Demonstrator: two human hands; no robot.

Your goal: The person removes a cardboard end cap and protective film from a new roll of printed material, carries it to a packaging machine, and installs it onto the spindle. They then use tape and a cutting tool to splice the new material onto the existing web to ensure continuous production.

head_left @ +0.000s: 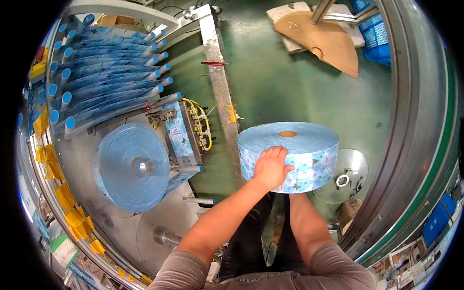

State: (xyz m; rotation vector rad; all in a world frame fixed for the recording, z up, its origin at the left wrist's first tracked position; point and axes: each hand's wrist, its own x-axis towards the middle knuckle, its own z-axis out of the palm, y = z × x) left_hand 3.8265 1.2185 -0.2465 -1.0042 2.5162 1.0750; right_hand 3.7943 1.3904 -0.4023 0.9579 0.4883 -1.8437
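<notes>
- Green floor [290,92], glossy and scuffed in places, crossed by a worn metal beam [217,87] with yellow paint marks; a red tool [212,63] lies across the beam.
- Patterned blue roll [309,171] with a brown core [288,134]: directly in front of the person's legs, flat face up, overlapping the beam's near end in view.
- Left hand [273,166]: laid against the roll's near side, fingers extended over its upper edge, thumb spread; not closed around anything.
- Right hand: hidden beneath the roll, its forearm [304,215] running under the near side; finger state cannot be told.
- Left side: machine rollers [66,97] with blue ends carry patterned film [111,70]; below them, a second roll [130,169] sits on a metal hub [143,166]. Yellow hoses [209,133] run beside the machine.
- Far right: brown cardboard [314,38] near a blue crate [379,41].
- Right of the roll: clear disc [355,164] bearing a white ring [342,176].
</notes>
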